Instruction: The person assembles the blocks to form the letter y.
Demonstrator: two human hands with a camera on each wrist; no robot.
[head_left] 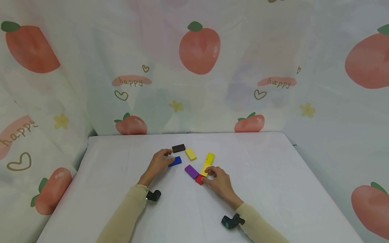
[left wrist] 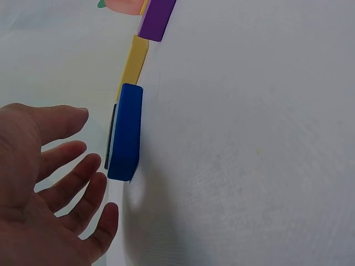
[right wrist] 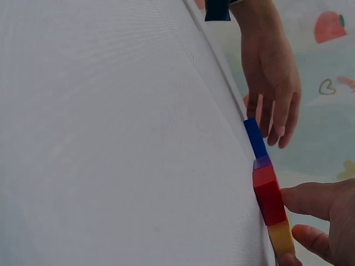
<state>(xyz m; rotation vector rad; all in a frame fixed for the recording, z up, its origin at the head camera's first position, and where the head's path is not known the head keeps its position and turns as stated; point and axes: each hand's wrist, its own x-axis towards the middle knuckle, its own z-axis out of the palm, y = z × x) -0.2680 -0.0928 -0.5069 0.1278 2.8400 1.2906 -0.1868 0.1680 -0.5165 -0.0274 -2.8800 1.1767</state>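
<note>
My left hand (head_left: pixel 159 161) reaches in beside a blue block (head_left: pixel 175 161), thumb apart from the loosely bent fingers; the left wrist view shows a gap between that hand (left wrist: pixel 50 172) and the blue block (left wrist: pixel 126 133). With its thumb at a red block (head_left: pixel 199 179), my right hand (head_left: pixel 219 180) has its fingers by a yellow block (head_left: pixel 205 169). In the right wrist view the thumb (right wrist: pixel 310 199) meets the side of the red block (right wrist: pixel 269 195), and fingertips are near the yellow block (right wrist: pixel 280 239). A purple block (head_left: pixel 191 171) lies against the red one.
Farther back on the white table (head_left: pixel 258 162) lie a dark brown block (head_left: pixel 178 148) and a pale yellow block (head_left: pixel 190 154). A bright yellow block (head_left: pixel 209 158) adjoins the far end of the yellow one. A printed curtain (head_left: pixel 212 98) stands behind the table.
</note>
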